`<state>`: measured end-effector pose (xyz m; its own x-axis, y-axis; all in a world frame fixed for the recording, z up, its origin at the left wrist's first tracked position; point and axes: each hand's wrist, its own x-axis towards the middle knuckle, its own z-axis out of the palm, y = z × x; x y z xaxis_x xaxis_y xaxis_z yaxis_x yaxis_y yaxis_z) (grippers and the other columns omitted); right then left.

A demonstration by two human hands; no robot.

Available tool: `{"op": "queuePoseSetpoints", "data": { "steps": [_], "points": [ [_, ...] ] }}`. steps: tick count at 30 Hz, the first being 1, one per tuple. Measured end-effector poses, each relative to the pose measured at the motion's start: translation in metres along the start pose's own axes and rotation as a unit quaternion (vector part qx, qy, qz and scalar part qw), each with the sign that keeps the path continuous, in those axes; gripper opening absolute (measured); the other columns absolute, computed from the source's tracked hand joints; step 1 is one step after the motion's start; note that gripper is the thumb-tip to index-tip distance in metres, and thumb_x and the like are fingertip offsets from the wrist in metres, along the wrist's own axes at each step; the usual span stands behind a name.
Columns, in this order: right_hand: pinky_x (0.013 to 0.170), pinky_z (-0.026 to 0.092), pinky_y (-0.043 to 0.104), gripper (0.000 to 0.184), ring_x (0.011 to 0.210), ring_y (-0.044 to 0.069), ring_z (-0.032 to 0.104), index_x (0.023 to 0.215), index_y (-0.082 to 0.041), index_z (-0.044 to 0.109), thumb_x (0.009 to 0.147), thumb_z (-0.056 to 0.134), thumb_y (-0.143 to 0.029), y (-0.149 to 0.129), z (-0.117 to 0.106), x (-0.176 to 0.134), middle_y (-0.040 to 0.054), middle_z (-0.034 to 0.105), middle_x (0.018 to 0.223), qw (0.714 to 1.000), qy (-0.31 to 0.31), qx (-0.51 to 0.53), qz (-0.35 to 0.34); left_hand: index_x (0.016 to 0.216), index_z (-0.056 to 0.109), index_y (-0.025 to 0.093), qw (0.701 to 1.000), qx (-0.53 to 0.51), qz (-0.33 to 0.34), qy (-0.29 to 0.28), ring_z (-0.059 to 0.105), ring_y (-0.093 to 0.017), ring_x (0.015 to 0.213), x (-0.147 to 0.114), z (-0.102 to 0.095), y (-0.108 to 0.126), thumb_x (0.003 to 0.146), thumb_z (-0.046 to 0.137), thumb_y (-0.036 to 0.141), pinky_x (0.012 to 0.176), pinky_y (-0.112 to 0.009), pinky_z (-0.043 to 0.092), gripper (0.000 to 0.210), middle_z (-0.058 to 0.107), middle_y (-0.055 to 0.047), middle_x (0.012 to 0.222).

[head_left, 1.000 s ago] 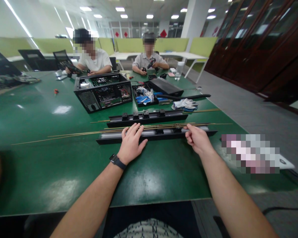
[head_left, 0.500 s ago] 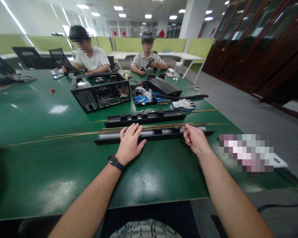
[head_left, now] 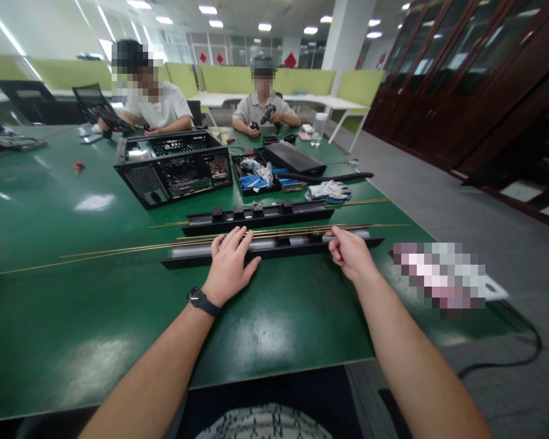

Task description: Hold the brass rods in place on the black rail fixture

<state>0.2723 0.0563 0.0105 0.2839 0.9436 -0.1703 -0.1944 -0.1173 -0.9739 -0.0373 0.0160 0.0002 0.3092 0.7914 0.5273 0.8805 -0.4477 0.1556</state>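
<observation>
A long black channel-shaped rail [head_left: 274, 254] with a pale strip inside lies across the table in front of me. Several thin brass-coloured rods [head_left: 293, 232] run along its far side and reach well out to the left. My left hand [head_left: 232, 263] is open, palm down, its fingers spread over the rods and the rail's left part. Near the rail's right end, my right hand [head_left: 351, 251] is closed, thumb and forefinger pinched at the rods with the other fingers curled. Behind lies a second black rail [head_left: 260, 218] with several small dark blocks on it.
An opened computer case [head_left: 174, 167] stands at the back left. Beside it are a black tray [head_left: 256, 190] with gloves, another pair of gloves [head_left: 329, 191] and a flat black box [head_left: 295, 160]. Two people sit across the green table [head_left: 132, 311]. A blurred-out object [head_left: 439, 274] lies right.
The view has shifted slightly, so the scene sits a little further left. Both hands keep nearly the same places on the rods and rail.
</observation>
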Motion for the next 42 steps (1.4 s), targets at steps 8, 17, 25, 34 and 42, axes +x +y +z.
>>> {"op": "queuePoseSetpoints", "data": {
  "steps": [8, 17, 25, 34, 42],
  "points": [
    [0.029, 0.018, 0.016, 0.022, 0.032, 0.005, 0.035, 0.086, -0.015, 0.065, 0.093, 0.068, -0.036, -0.0014, -0.0006, -0.0002, -0.0038, 0.054, 0.052, 1.000, 0.002, 0.023, -0.005, 0.150, 0.050, 0.020, 1.000, -0.008, 0.006, 0.010, 0.043, -0.033, 0.148, 0.0001, 0.0022, -0.0027, 0.098, 0.057, 0.040, 0.120, -0.053, 0.028, 0.056, 0.052, -0.016, 0.154],
    [0.029, 0.019, 0.016, 0.021, 0.032, 0.005, 0.035, 0.084, -0.016, 0.063, 0.091, 0.068, -0.036, -0.0041, -0.0040, -0.0001, -0.0045, 0.054, 0.052, 0.999, 0.031, 0.031, -0.009, 0.150, 0.050, 0.021, 1.000, -0.012, 0.006, 0.009, 0.042, -0.032, 0.149, -0.0004, 0.0033, -0.0040, 0.099, 0.054, 0.041, 0.121, -0.052, 0.029, 0.055, 0.052, -0.016, 0.155],
    [0.029, 0.019, 0.016, 0.021, 0.033, 0.005, 0.035, 0.084, -0.017, 0.062, 0.090, 0.069, -0.036, -0.0032, -0.0036, 0.0013, -0.0044, 0.054, 0.052, 0.999, 0.041, 0.027, -0.016, 0.151, 0.050, 0.022, 1.000, -0.009, 0.005, 0.009, 0.043, -0.032, 0.148, -0.0005, 0.0025, -0.0029, 0.098, 0.054, 0.039, 0.121, -0.053, 0.028, 0.056, 0.052, -0.016, 0.155],
    [0.030, 0.019, 0.016, 0.025, 0.032, 0.005, 0.035, 0.086, -0.018, 0.061, 0.090, 0.070, -0.041, -0.0017, -0.0053, 0.0024, -0.0044, 0.054, 0.052, 0.999, 0.029, 0.023, -0.013, 0.151, 0.050, 0.022, 1.000, -0.016, 0.003, 0.005, 0.042, -0.033, 0.149, 0.0001, 0.0018, -0.0020, 0.098, 0.055, 0.039, 0.121, -0.053, 0.027, 0.056, 0.051, -0.016, 0.156],
    [0.030, 0.018, 0.015, 0.023, 0.032, 0.005, 0.035, 0.086, -0.017, 0.062, 0.091, 0.069, -0.039, -0.0026, -0.0048, 0.0019, -0.0045, 0.054, 0.052, 0.999, 0.034, 0.024, -0.005, 0.150, 0.051, 0.021, 1.000, -0.012, 0.002, 0.006, 0.042, -0.032, 0.149, 0.0003, 0.0019, -0.0026, 0.098, 0.055, 0.041, 0.121, -0.052, 0.028, 0.055, 0.051, -0.015, 0.156]
  ]
}}
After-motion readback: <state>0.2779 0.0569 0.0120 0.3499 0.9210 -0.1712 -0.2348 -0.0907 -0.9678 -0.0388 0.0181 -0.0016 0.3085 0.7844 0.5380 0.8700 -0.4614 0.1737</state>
